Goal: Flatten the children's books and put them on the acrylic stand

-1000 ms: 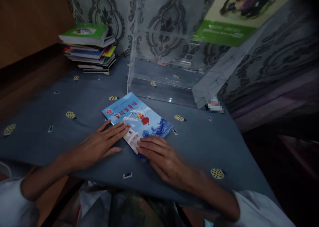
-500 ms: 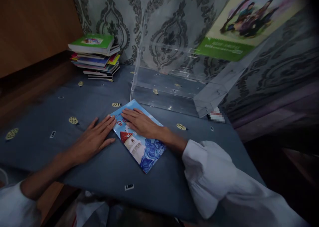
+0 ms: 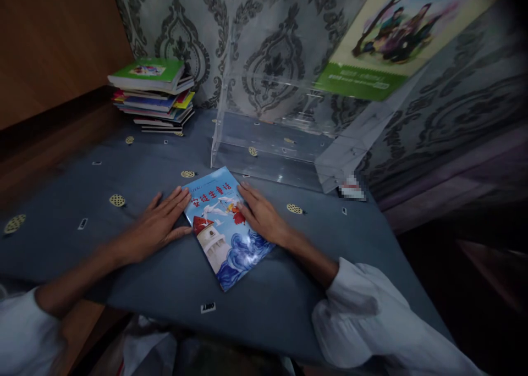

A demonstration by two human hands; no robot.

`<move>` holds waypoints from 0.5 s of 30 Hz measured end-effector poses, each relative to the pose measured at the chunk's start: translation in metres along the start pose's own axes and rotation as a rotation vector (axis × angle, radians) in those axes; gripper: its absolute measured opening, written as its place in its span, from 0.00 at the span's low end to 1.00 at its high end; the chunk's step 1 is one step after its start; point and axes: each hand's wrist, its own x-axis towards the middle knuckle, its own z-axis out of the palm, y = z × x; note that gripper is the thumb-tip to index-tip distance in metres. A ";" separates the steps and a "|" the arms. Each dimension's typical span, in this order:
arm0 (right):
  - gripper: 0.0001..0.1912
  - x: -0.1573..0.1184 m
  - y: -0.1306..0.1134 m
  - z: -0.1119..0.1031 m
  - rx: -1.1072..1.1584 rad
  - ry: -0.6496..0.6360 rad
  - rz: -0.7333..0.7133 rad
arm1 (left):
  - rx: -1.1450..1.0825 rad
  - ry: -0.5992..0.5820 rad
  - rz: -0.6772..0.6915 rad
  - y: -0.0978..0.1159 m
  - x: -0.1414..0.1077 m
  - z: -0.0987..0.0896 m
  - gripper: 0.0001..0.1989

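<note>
A blue book (image 3: pixel 218 211) with red lettering, a red-roofed tower and curling waves on its cover lies closed and slanted on the dark blue tablecloth (image 3: pixel 152 288). My left hand (image 3: pixel 167 219) rests flat with its fingertips at the book's left edge, thumb apart from the fingers. On the opposite side, my right hand (image 3: pixel 262 214) lies over the right edge, its fingers stretched across part of the cover. Neither hand has its fingers wrapped round the book.
Behind the book stands a clear acrylic rack (image 3: pixel 272 164), with a green and cream illustrated book (image 3: pixel 371 79) on its upper right. A stack of books (image 3: pixel 152 98) stands at the back left. A blurred-out white item (image 3: pixel 352 189) lies beside the rack's right foot.
My right hand has slid right, from the middle of the cover to its right edge, uncovering the lettering. The book has turned slightly. My left hand stays at the left edge.
</note>
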 end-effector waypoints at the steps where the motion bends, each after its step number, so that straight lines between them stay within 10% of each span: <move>1: 0.28 -0.006 -0.005 0.001 -0.005 0.015 0.028 | -0.013 -0.016 -0.005 0.000 0.004 -0.001 0.39; 15: 0.25 -0.067 -0.062 0.013 -0.054 0.105 0.029 | -0.035 0.030 -0.061 0.013 0.049 0.013 0.41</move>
